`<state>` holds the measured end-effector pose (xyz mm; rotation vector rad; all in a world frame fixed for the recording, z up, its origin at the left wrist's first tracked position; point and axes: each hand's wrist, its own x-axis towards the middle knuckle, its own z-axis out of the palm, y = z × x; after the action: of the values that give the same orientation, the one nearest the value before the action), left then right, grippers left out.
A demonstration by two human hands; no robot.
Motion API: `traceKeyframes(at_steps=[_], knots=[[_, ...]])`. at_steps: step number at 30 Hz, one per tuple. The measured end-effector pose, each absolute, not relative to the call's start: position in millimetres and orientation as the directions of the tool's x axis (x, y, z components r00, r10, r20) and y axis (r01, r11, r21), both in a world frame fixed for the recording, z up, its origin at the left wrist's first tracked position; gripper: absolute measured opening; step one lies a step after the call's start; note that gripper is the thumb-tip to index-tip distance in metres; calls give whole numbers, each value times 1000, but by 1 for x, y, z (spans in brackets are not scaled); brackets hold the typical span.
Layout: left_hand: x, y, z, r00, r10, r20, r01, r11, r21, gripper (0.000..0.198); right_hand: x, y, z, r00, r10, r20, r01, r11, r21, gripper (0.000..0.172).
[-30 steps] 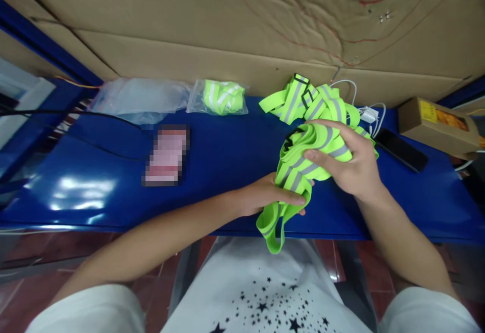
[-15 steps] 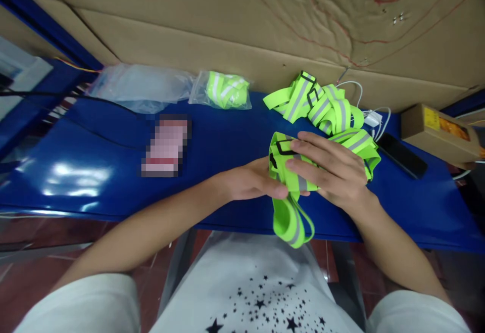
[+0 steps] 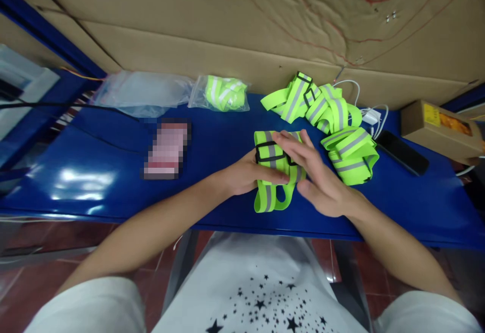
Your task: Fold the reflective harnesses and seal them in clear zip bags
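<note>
Fluorescent-yellow folded strap (image 3: 271,171) with grey reflective bands and a black buckle lies near the front edge of the blue table (image 3: 94,171). The left hand (image 3: 244,175) closes on its left side, thumb laid across the front; the other fingers are hidden behind the webbing. The right hand (image 3: 320,184) rests flat on top, fingers extended and close together. A second folded strap (image 3: 350,153) lies just to the right, with a loose strap pile (image 3: 314,101) beyond it. A bagged strap (image 3: 224,93) sits by the cardboard wall (image 3: 227,30). The cardboard box (image 3: 439,128) carries a yellow label, its print too small to read. A pixelated object (image 3: 165,149) cannot be identified. The black phone (image 3: 403,152) shows a dark screen.
</note>
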<state>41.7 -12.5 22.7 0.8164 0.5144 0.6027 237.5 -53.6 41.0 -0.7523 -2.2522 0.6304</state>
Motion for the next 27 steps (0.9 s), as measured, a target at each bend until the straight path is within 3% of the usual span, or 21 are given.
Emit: traceKeyframes(at_steps=[2,5,9,11,18,22,27], knots=[[46,-16,19,681,699,-217,-301,538,788,52,241,-49,42,-466,719,515,265,669,-694,55],[49,-24,16,681,689,-250,-280,560,780,57,251,-38,44,-334,770,543,288,632,-719,73],[50,-32,18,740,635,-222,-240,558,794,50,264,-32,54,-586,787,193,349,461,-816,72],[50,-32,22,755,621,-210,-237,557,796,51,264,-35,58,-631,761,147,344,445,-827,70],[48,-23,26,730,656,-193,-289,552,782,63,246,-45,46,-522,751,405,339,618,-709,59],[52,-22,19,651,717,-250,-339,569,749,52,244,-43,41,-458,733,504,388,674,-628,48],[57,-24,19,622,740,-255,-428,594,681,37,247,-44,43,-454,728,513,499,685,-531,43]])
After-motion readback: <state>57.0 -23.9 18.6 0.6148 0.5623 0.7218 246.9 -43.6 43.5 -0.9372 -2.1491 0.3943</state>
